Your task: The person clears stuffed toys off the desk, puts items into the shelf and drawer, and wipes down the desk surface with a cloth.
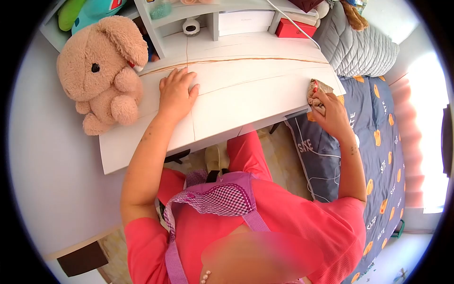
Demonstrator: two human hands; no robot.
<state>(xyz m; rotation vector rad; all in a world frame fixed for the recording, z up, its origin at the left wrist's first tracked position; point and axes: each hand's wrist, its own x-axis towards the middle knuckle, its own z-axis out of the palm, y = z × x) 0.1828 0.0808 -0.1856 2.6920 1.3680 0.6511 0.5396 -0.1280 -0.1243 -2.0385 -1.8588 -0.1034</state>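
Note:
My left hand [178, 93] rests on the white desk [236, 99] with its fingers spread and nothing in it. At the desk's right edge, my right hand [329, 111] has its fingers wrapped over a crumpled brown and beige cloth [318, 92] with a patch of red. The cloth lies against the desktop, partly hidden under the fingers. A pink plush toy [101, 71] with long ears sits on the desk to the left of my left hand.
Shelves [184, 35] at the back hold a small white device [191, 27] and a red box [295, 29]. Right of the desk is a bed with dark patterned bedding [378, 156], a grey quilted pillow [354, 47] and a white cable [305, 142].

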